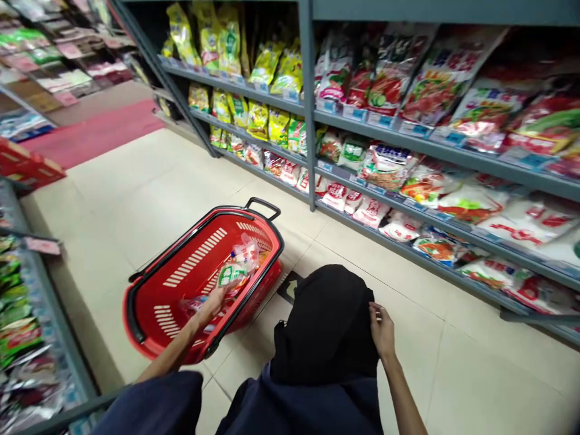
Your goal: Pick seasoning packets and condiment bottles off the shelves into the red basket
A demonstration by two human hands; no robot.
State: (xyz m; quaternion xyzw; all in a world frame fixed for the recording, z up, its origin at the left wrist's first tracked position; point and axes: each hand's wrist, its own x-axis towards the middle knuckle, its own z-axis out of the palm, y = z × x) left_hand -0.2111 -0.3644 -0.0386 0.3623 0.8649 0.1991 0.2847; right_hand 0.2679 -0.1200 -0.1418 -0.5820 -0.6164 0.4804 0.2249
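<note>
A red shopping basket (170,244) with a black rim stands on the floor at my left. My left hand (216,303) reaches down inside it, with its fingers closed on the lower edge of a clear plastic packet (232,275) with a green and white label. Another clear packet with pink-red print (248,251) lies against it at the basket's far end. More packaging shows partly beneath my left wrist. My right hand (383,326), with a ring on one finger, rests loosely bent against the side of the black fabric (333,320) over my lap; it holds nothing visible.
Grey shelves (310,109) run along the right, stacked with yellow bags (229,45) and red and white bags (385,166). Close on the left is another shelf (67,338) of packets. Pale floor tiles (113,175) lie between, with a red mat (95,133) beyond.
</note>
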